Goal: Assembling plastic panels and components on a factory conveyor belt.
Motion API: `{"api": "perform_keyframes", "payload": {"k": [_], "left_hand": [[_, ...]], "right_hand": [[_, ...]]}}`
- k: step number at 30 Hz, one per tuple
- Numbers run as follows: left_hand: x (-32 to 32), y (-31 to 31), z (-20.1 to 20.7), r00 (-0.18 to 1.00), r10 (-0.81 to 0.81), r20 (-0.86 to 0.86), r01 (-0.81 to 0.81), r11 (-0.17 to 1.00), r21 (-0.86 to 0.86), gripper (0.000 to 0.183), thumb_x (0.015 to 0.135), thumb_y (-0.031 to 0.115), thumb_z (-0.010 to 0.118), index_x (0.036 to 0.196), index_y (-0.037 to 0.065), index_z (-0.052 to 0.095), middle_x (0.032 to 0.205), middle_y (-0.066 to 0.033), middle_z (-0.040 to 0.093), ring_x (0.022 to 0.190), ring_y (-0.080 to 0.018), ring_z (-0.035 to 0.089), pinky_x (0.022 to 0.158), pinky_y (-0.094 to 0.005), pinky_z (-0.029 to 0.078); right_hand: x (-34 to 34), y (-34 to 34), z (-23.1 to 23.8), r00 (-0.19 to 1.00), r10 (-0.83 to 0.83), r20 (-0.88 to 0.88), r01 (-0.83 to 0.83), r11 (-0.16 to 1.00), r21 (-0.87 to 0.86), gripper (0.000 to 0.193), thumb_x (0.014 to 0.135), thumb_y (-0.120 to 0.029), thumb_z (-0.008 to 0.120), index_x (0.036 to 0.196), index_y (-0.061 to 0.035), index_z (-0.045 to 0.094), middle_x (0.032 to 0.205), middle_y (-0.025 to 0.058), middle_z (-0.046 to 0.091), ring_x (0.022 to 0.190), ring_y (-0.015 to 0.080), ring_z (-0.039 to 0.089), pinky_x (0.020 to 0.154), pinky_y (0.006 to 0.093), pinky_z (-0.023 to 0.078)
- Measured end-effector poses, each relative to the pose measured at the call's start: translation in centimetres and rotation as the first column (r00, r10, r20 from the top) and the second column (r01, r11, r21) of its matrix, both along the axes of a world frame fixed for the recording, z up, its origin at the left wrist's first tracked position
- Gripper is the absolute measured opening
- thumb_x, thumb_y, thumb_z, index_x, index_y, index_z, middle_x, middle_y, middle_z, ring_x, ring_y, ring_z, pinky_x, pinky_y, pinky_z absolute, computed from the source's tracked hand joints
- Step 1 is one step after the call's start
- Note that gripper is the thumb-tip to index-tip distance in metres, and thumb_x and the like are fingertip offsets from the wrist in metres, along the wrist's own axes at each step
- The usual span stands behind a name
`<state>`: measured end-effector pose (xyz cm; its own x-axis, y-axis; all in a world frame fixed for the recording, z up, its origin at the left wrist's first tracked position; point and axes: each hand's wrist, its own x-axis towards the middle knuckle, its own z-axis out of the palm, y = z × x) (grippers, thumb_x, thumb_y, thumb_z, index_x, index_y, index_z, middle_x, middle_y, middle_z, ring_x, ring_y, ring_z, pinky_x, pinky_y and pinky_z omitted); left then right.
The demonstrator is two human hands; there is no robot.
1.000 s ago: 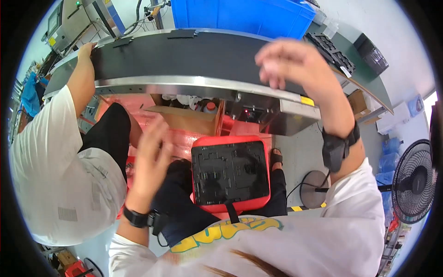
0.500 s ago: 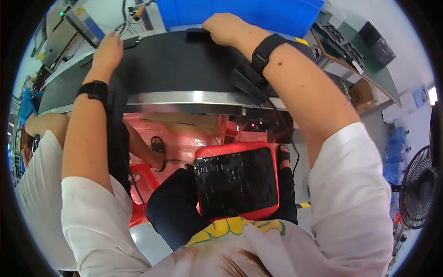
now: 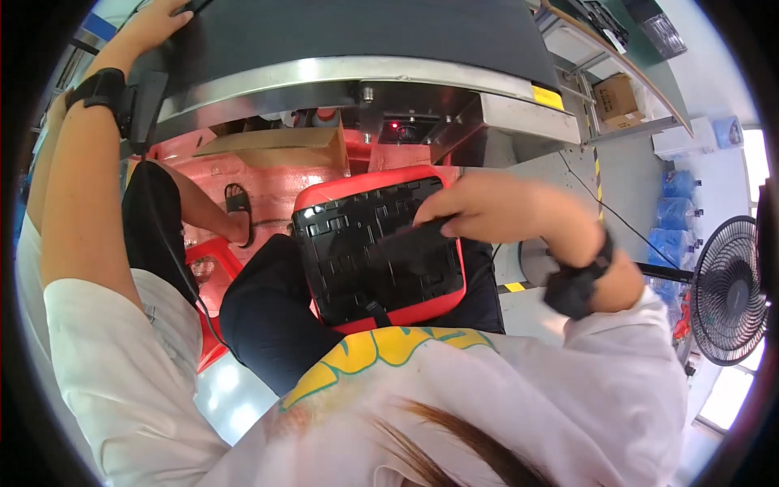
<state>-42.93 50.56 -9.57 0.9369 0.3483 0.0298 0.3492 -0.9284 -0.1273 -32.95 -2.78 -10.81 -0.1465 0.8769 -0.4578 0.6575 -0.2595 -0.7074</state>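
A dark flat piece [image 3: 412, 243] pinched over the black tray [image 3: 341, 280], near the centre.
A black belt [image 3: 365, 36] fills 12 o'clock above a grey floor [image 3: 519, 316] partly covered in glossy red sheeting [image 3: 276, 191]; one fan [image 3: 730, 292] stands at 3 o'clock, at least three blue water bottles [image 3: 676, 213] just left of it, one brown box [image 3: 617, 97] at 2. The right hand [image 3: 495, 207], towards 2, pinches the single piece between thumb and fingers; whether it meets the tray is unclear. The left hand [image 3: 158, 24], between 10 and 11, reaches over the belt; its grip cannot be told. The one slotted tray lies on a red support [image 3: 406, 316]. Below the belt, towards 11, an open carton [image 3: 280, 154] contains a red-capped bottle [image 3: 326, 116], partly hidden.
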Motion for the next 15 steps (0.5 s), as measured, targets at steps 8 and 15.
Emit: {"api": "perform_keyframes", "payload": {"k": [8, 15], "left_hand": [[1.2, -11.4, 0.8, 0.993, 0.060, 0.097, -0.075, 0.985, 0.158, 0.028, 0.085, 0.018, 0.053, 0.105, -0.001, 0.056, 0.098, -0.0232, 0.059, 0.095, -0.0400, 0.054, 0.080, -0.0425, 0.044], [-1.8, -19.7, 1.8, 0.959, -0.097, 0.267, 0.063, 0.989, 0.131, 0.030, 0.086, 0.014, 0.052, 0.111, -0.002, 0.054, 0.106, -0.0215, 0.056, 0.100, -0.0379, 0.052, 0.085, -0.0380, 0.042]], "right_hand": [[-4.9, -6.8, -19.8, 0.738, -0.261, 0.622, -0.142, 0.841, 0.522, 0.041, 0.078, -0.012, 0.052, 0.119, -0.0055, 0.049, 0.117, 0.0141, 0.053, 0.112, 0.0301, 0.048, 0.094, 0.0472, 0.037], [-7.5, -7.6, -20.9, 0.717, -0.455, 0.528, 0.126, 0.830, 0.544, 0.055, 0.083, -0.037, 0.051, 0.130, -0.0120, 0.041, 0.141, 0.0199, 0.022, 0.130, 0.0344, 0.023, 0.102, 0.0560, 0.021]]}}
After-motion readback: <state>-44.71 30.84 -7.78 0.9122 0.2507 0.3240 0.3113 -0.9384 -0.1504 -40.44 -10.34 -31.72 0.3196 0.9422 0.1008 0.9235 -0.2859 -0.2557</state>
